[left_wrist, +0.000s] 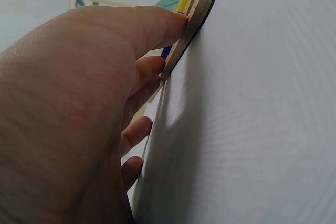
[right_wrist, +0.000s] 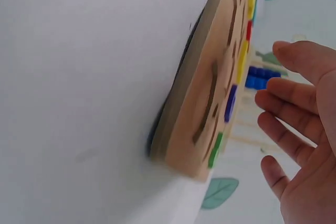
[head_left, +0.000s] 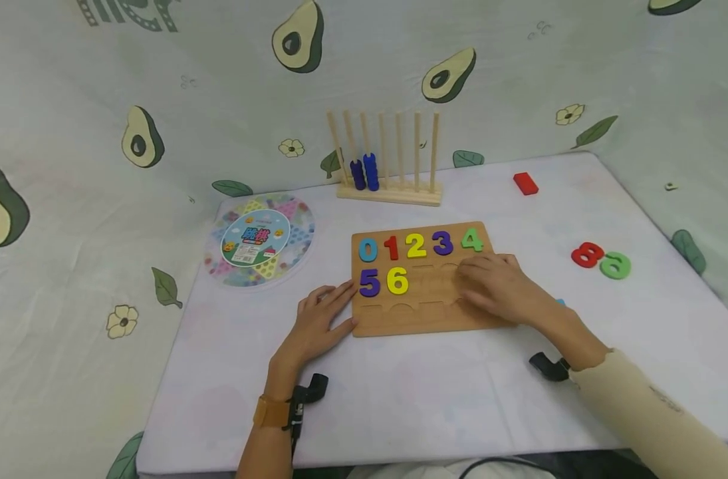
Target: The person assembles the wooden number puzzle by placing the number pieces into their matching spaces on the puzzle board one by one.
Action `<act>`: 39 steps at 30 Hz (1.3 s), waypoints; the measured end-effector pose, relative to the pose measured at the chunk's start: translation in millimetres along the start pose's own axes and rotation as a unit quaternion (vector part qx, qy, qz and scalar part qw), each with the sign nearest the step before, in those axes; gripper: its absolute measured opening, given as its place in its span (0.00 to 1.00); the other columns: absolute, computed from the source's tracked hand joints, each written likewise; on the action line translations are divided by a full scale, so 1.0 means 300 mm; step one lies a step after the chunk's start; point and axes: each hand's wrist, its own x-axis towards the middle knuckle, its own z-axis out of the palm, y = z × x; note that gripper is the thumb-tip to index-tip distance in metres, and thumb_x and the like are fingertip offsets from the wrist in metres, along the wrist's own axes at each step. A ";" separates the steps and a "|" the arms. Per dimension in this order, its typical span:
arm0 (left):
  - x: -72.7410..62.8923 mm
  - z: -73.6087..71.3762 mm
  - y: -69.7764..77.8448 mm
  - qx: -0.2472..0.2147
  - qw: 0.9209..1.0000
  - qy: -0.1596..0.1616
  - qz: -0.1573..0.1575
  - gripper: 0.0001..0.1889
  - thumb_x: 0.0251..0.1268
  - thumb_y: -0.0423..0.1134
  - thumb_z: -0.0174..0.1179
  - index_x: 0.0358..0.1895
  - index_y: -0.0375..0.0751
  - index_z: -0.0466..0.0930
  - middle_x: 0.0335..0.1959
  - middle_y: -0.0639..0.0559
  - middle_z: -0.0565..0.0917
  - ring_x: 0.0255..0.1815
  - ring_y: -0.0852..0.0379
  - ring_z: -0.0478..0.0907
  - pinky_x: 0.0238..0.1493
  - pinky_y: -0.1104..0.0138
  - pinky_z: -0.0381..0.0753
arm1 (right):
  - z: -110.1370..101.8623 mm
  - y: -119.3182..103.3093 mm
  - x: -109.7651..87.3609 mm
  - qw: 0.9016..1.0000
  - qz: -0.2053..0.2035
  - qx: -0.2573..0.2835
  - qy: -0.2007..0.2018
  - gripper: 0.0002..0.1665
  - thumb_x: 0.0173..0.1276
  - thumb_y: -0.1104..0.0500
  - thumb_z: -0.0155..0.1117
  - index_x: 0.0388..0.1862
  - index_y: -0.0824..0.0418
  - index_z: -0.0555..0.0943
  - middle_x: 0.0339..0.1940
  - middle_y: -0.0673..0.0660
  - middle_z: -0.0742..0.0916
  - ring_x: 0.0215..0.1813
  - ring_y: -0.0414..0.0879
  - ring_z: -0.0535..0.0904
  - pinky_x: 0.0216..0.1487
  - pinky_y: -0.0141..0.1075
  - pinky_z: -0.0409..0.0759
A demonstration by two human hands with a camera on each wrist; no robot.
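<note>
A wooden number board [head_left: 423, 319] lies on the white-covered table. Its upper row holds coloured digits from the blue 0 [head_left: 367, 250] to the green 4 [head_left: 473, 239]. Below sit a purple 5 [head_left: 369, 283] and a yellow 6 [head_left: 397, 281], with bare recesses to their right. My left hand [head_left: 323, 320] touches the board's left edge, thumb and fingertips against its side. Over the board's right part is my right hand [head_left: 500, 286]. In the right wrist view that hand [right_wrist: 307, 124] has loosely bent, spread fingers, holds nothing and appears raised off the board.
Right of the board lie a red 8 [head_left: 588, 255], a green digit [head_left: 615, 265] and a red bar [head_left: 526, 183]. A blue piece [head_left: 560, 302] is mostly hidden by my right wrist. Behind stands a peg rack [head_left: 393, 193] with blue beads; a round packaged game [head_left: 258, 239] lies left.
</note>
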 end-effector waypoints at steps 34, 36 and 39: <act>0.001 -0.013 0.014 -0.012 1.000 -0.001 0.000 0.34 0.73 0.59 0.52 0.79 0.59 0.58 0.79 0.63 0.56 0.75 0.50 0.53 0.67 0.48 0.51 | -0.112 0.194 -0.350 0.986 0.094 -0.090 -0.104 0.40 0.46 0.53 0.83 0.61 0.56 0.80 0.63 0.63 0.77 0.64 0.65 0.64 0.54 0.65 0.60; 0.000 -0.011 0.011 -0.011 1.000 0.000 0.002 0.34 0.73 0.59 0.52 0.79 0.59 0.58 0.79 0.63 0.57 0.75 0.49 0.53 0.67 0.47 0.52 | -0.112 0.199 -0.354 0.985 0.094 -0.091 -0.109 0.40 0.45 0.55 0.83 0.61 0.57 0.81 0.62 0.64 0.78 0.62 0.65 0.66 0.53 0.65 0.62; -0.002 -0.009 0.009 -0.013 1.000 0.004 0.005 0.34 0.72 0.59 0.54 0.79 0.58 0.59 0.79 0.62 0.58 0.75 0.48 0.54 0.66 0.46 0.53 | -0.110 0.204 -0.351 0.985 0.095 -0.087 -0.113 0.37 0.47 0.54 0.83 0.59 0.58 0.82 0.57 0.65 0.80 0.58 0.64 0.70 0.50 0.64 0.66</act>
